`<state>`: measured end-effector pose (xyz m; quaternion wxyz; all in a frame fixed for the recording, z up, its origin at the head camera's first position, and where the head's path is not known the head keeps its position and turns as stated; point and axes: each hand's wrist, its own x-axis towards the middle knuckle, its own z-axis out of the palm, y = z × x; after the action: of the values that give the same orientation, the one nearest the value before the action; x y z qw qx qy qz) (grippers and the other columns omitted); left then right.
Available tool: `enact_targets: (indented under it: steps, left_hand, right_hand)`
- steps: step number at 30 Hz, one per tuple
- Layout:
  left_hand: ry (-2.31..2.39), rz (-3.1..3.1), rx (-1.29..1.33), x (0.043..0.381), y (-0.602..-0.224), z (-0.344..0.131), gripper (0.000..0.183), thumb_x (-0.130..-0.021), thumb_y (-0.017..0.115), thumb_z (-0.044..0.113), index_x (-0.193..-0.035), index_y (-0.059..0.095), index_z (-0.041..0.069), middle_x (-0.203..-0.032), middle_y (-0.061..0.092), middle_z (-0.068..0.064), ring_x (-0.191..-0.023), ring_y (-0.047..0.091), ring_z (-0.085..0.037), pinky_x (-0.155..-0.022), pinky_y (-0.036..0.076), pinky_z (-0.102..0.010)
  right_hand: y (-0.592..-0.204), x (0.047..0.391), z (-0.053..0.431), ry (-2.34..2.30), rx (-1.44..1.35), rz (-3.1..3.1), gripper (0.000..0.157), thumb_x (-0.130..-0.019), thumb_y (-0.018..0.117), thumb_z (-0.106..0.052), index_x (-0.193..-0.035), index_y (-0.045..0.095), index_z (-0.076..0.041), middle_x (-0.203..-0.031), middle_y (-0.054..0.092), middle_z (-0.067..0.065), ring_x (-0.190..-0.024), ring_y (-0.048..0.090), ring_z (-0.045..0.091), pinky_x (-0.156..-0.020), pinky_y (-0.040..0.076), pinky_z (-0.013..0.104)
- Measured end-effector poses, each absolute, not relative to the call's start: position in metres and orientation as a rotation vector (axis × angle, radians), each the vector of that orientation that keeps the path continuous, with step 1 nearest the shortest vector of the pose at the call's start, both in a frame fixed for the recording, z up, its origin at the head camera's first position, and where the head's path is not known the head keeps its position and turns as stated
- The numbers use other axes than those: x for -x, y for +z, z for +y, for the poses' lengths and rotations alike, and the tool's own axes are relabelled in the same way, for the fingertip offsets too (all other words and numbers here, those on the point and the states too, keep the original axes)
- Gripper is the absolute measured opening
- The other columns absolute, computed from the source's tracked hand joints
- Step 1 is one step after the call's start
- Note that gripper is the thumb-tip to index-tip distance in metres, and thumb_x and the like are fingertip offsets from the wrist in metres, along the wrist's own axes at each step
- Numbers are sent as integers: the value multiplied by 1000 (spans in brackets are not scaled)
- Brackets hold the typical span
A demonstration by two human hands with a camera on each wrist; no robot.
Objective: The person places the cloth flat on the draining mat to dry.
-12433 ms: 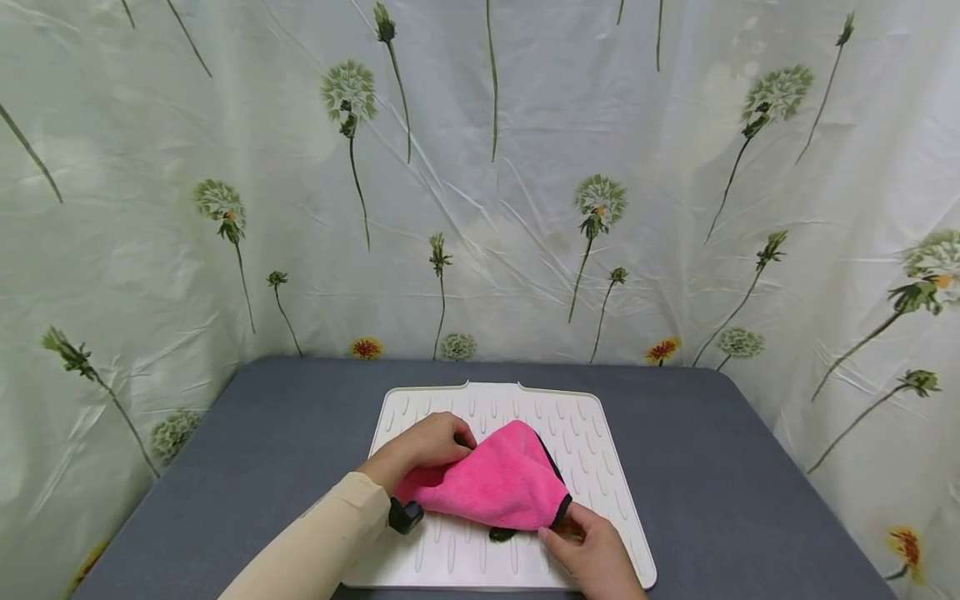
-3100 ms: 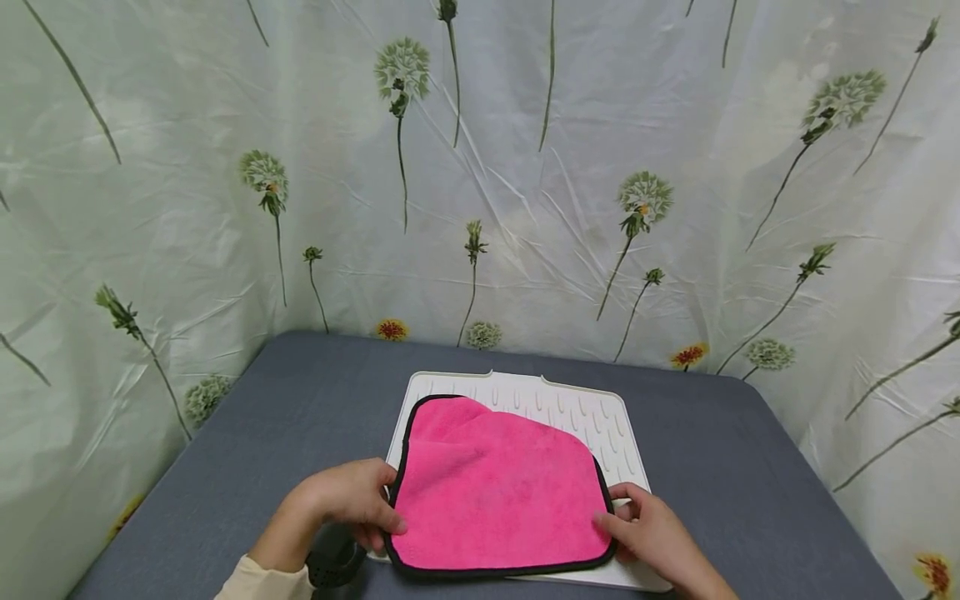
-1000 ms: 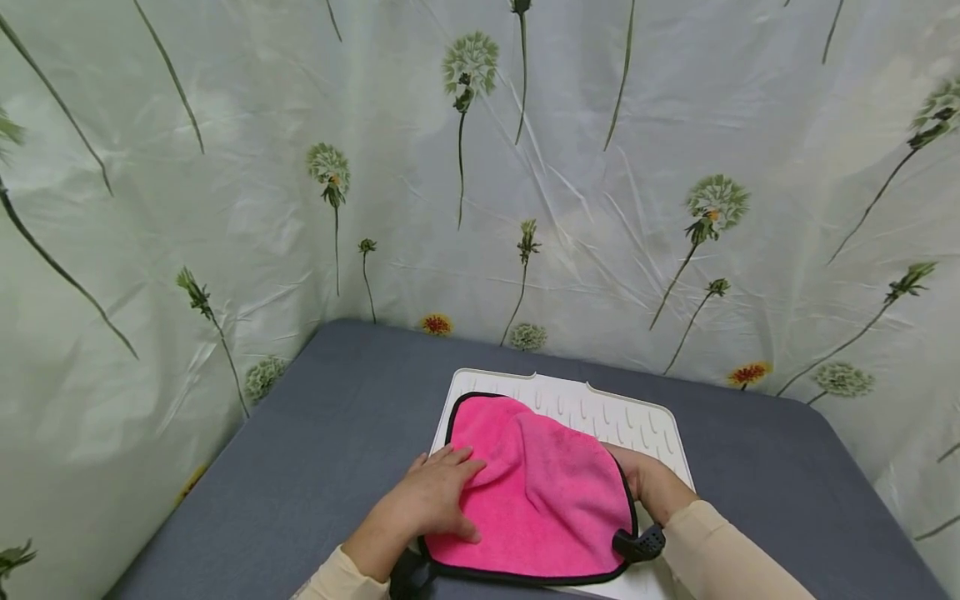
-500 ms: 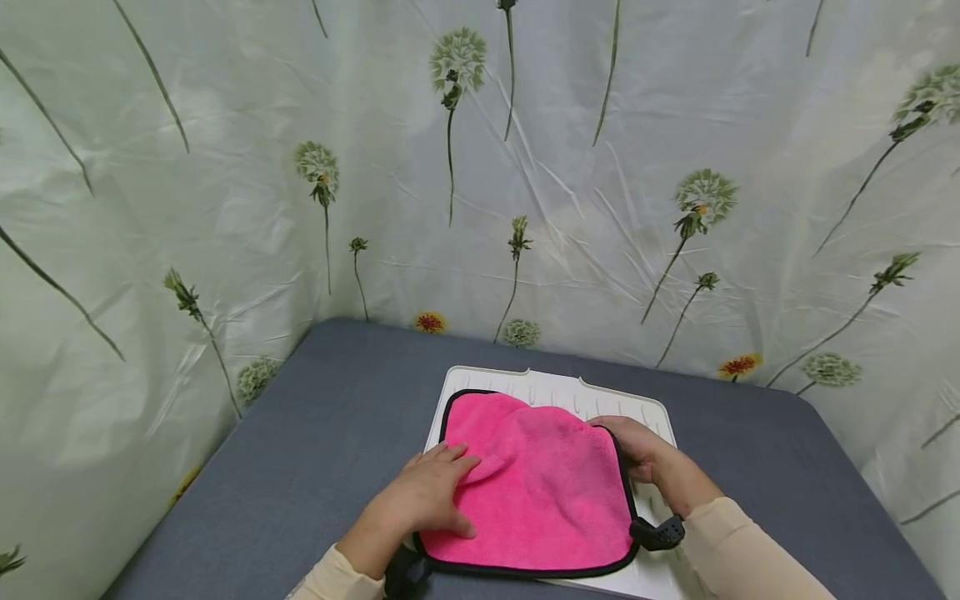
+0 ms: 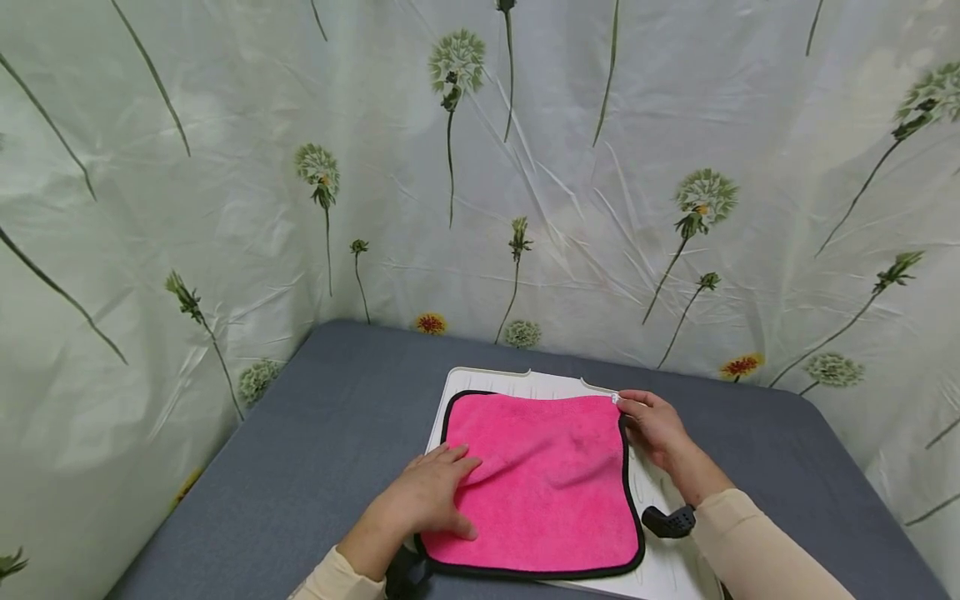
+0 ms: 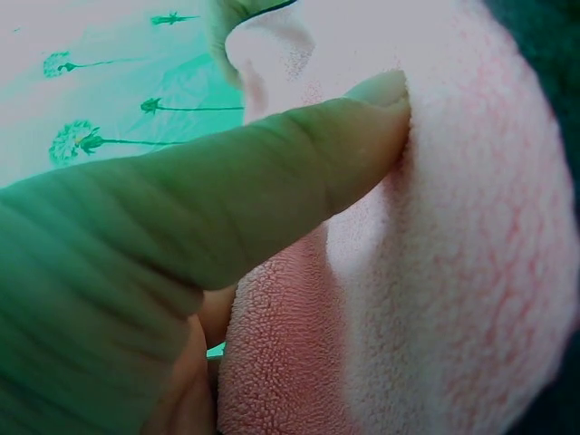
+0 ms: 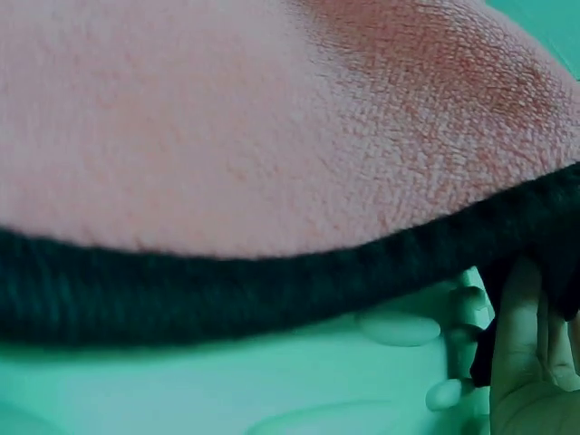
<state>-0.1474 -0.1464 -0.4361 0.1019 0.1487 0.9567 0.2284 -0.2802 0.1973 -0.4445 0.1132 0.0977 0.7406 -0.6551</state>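
Observation:
A bright pink cloth (image 5: 543,512) with black edging lies mostly spread over the white ridged board (image 5: 663,558), with soft creases across its middle. My left hand (image 5: 427,498) rests on the cloth's left side, fingers spread; up close in the left wrist view, its thumb (image 6: 299,168) presses into the pile. At the far right corner, my right hand (image 5: 660,429) pinches the cloth beside a small white label (image 5: 616,399). The right wrist view shows the black edging (image 7: 227,299) running along the cloth toward the right hand's fingers (image 7: 518,335).
The board sits on a dark grey table (image 5: 315,467). Behind the table hangs a pale curtain (image 5: 390,150) printed with dandelions. A black wrist camera (image 5: 667,522) is on the right wrist, close to the cloth's right edge.
The right hand has moved from under the cloth's right side out to its far right corner, drawing that corner outward and flattening the far edge. The left hand stays on the left side.

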Motion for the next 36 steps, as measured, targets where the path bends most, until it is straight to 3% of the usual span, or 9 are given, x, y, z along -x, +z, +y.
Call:
enact_targets:
  steps: [3, 8, 10, 17, 20, 24, 29, 36]
  left_hand:
    - [671, 2827, -443, 147, -437, -146, 87, -64, 94, 35, -140, 60, 11, -153, 52, -15, -146, 41, -42, -115, 36, -63]
    - [665, 2831, -442, 148, -437, -146, 87, -63, 94, 36, -140, 60, 11, -153, 52, -15, -146, 41, -41, -115, 36, -62]
    - [671, 2827, -439, 148, -436, -146, 88, -63, 94, 35, -140, 60, 12, -153, 52, -14, -147, 41, -41, -115, 36, -62]
    - [657, 2825, -442, 148, -434, -145, 87, -64, 94, 35, -141, 60, 12, -154, 51, -14, -147, 40, -41, -116, 36, -62]
    - [652, 2830, -440, 147, -434, -145, 87, -64, 94, 35, -140, 60, 12, -153, 52, -14, -147, 41, -40, -115, 37, -61]
    - [662, 2830, -445, 147, -434, -145, 87, -64, 94, 35, -140, 60, 11, -153, 52, -15, -146, 41, -41, -115, 37, -61]
    - [743, 2789, -462, 149, -433, -151, 84, -66, 93, 36, -140, 61, 10, -153, 52, -15, -146, 41, -40, -115, 37, -60]
    - [1002, 2803, -491, 167, -439, -166, 61, -85, 81, 35, -133, 64, 2, -137, 62, -19, -134, 53, -39, -113, 38, -60]
  right_hand:
    - [-444, 283, 196, -1874, -287, 2198, 38, -102, 61, -21, -135, 53, -3, -89, 66, -11, -76, 63, 0, -66, 51, 18]
    - [-441, 287, 186, -1703, -199, 2259, 58, -102, 60, -30, -145, 42, 5, -129, 58, 13, -97, 58, 8, -78, 49, 18]
    - [-440, 289, 183, -1651, -177, 2280, 60, -101, 60, -31, -145, 41, 6, -137, 53, 19, -102, 57, 10, -80, 49, 18]
    - [-441, 296, 181, -1608, -202, 2353, 45, -99, 63, -30, -131, 57, 2, -116, 63, 8, -89, 59, 8, -75, 50, 22]
    - [-442, 297, 182, -1575, -199, 2425, 44, -100, 63, -32, -129, 61, 1, -121, 64, 12, -92, 58, 9, -76, 49, 21]
    - [-445, 297, 185, -1547, -209, 2528, 42, -99, 64, -27, -129, 62, 1, -124, 64, 15, -93, 57, 7, -76, 48, 18]
    - [-445, 296, 186, -1610, -191, 2514, 40, -98, 64, -17, -132, 59, 5, -107, 66, 3, -85, 57, 3, -73, 49, 18]
    - [-444, 293, 186, -1617, -199, 2483, 49, -97, 64, -14, -142, 51, 2, -129, 58, 19, -85, 56, 3, -71, 49, 18]
